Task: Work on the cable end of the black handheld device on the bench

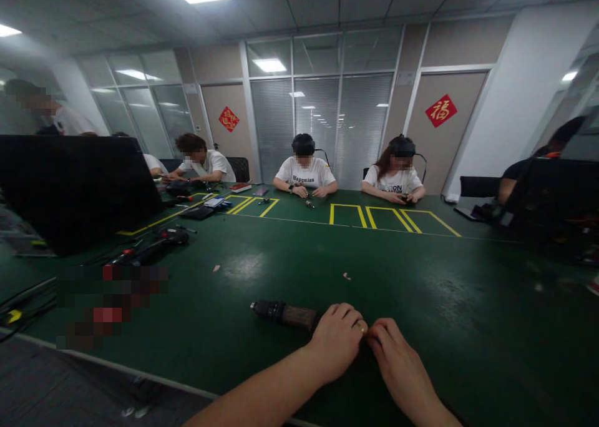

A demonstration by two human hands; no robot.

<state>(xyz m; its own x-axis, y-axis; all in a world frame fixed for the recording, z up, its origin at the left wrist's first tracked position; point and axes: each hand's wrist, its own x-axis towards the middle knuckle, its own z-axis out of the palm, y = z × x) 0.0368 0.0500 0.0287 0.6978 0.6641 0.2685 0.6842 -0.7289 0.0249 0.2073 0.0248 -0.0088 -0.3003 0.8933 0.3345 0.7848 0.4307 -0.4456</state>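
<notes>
A dark power tool with a brownish body (299,316) lies on the green table (281,246), its metal tip pointing left. My left hand (339,339) is closed over the tool's right end and hides that part; a ring shows on one finger. Close against its fingertips, my right hand (397,358) has its fingers pressed together. What the right fingers hold, if anything, is hidden.
A large black monitor (79,190) stands at the left, near tools and cables (154,246). Small scraps (347,276) lie beyond my hands. Several people sit across the table behind yellow tape outlines (346,206). Dark equipment (556,208) stands at the right.
</notes>
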